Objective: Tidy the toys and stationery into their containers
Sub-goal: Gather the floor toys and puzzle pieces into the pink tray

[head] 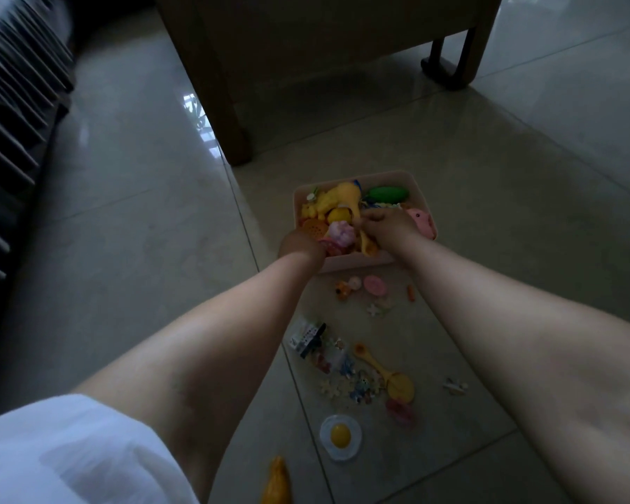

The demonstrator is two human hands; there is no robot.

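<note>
A pink plastic bin (411,181) stands on the floor, heaped with toys: a yellow rubber chicken (346,196), a green toy (386,194), a pink pig (421,220). My left hand (301,247) rests at the bin's near left corner, fingers hidden. My right hand (388,223) is over the bin, fingers closed on a yellow toy piece (366,245). On the floor nearer me lie a toy fried egg (341,436), a yellow spoon (386,372), a pink disc (374,285), small flower shapes (455,386) and a packet of small pieces (308,338).
A wooden cabinet leg (230,114) stands just beyond the bin, and a curved furniture foot (451,63) at the far right. A dark sofa edge (11,114) runs along the left. An orange-yellow toy (277,481) lies at the bottom edge. The floor is glossy tile.
</note>
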